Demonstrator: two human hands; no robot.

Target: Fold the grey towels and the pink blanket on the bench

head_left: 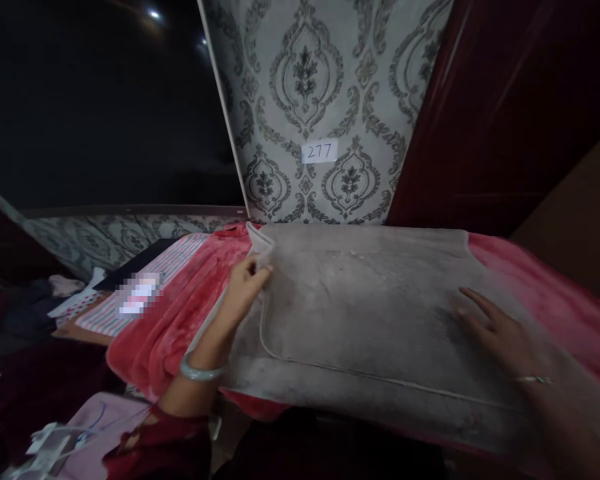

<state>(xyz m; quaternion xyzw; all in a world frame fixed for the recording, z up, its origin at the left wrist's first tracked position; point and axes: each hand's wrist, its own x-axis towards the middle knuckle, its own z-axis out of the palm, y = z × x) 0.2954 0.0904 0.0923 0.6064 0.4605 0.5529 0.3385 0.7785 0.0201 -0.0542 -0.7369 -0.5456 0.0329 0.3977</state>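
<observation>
Your left hand (247, 283) pinches grey cloth (355, 300) at turned-up left edge, toward far corner; thumb and fingers closed on it. Your right hand (500, 337) open, fingers apart, blurred, over right part of same cloth; cannot tell whether it touches. Grey cloth lies spread before you, atop red blanket (175, 313) showing left and right. Striped cloth (180, 257) farther left. Paper label (320, 151), "277", on far patterned wall (305, 80).

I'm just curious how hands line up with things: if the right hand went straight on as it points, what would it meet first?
Probably the grey cloth spread ahead of the right hand, though depth is unclear; passing above it, the hand would likely meet the wall.
</observation>
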